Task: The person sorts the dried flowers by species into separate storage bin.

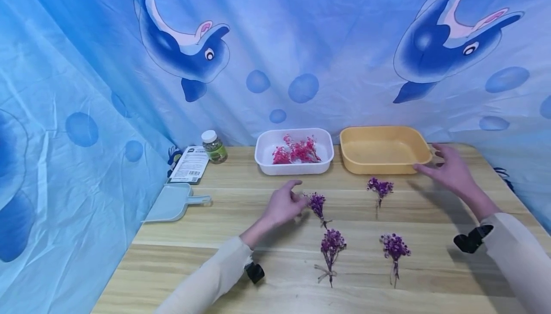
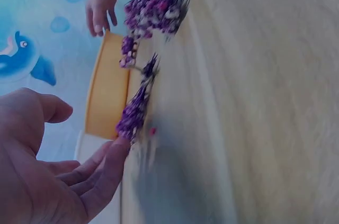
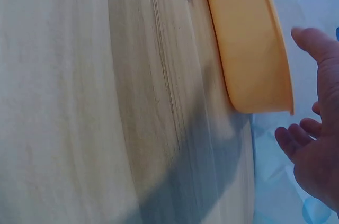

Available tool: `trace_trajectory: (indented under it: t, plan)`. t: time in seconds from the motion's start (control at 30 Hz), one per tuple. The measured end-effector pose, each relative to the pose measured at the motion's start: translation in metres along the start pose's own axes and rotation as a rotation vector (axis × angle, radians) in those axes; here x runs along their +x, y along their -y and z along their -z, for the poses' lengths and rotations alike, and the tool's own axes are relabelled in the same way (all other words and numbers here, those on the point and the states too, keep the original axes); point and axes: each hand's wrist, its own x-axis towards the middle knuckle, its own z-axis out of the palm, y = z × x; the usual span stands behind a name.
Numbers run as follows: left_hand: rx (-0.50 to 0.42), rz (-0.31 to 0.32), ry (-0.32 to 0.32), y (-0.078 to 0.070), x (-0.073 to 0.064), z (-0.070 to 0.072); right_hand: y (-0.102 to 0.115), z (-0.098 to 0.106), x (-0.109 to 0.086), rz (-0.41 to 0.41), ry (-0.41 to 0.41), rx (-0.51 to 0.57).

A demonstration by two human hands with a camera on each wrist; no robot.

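Both loose-fingered: left hand (image 1: pixel 282 205) beside one purple flower bunch (image 1: pixel 317 205), perhaps touching; right hand (image 1: pixel 449 168) by the yellow tub (image 1: pixel 380 167).

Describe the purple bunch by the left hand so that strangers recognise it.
On the wooden table, find the white basin with pink flowers. In front of it, the purple bunch lies just right of the left hand. The other three purple bunches lie farther from that hand.
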Motion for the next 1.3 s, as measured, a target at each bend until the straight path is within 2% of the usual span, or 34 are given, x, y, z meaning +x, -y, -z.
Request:
trace_trajectory:
  t: [0.17, 0.43, 0.8, 1.03, 1.13, 1.3]
  plan:
    - [0.043, 0.038, 0.025, 0.001, 0.000, -0.010, -0.003, 0.000, 0.010, -0.023, 0.087, 0.012]
    - [0.100, 0.092, 0.030, -0.006, 0.000, -0.023, -0.008, -0.001, 0.019, -0.076, 0.141, -0.035]
    - [0.124, 0.087, 0.015, -0.009, -0.001, -0.031, -0.007, -0.005, 0.023, -0.149, 0.174, -0.041]
    - [0.266, 0.106, -0.049, -0.010, 0.002, -0.041, -0.004, -0.007, 0.023, -0.163, 0.182, -0.033]
    - [0.298, 0.107, -0.076, -0.008, 0.003, -0.046, -0.005, -0.008, 0.023, -0.156, 0.184, -0.029]
    - [0.327, 0.051, -0.115, -0.001, 0.003, -0.052, -0.009, -0.011, 0.024, -0.153, 0.187, -0.006]
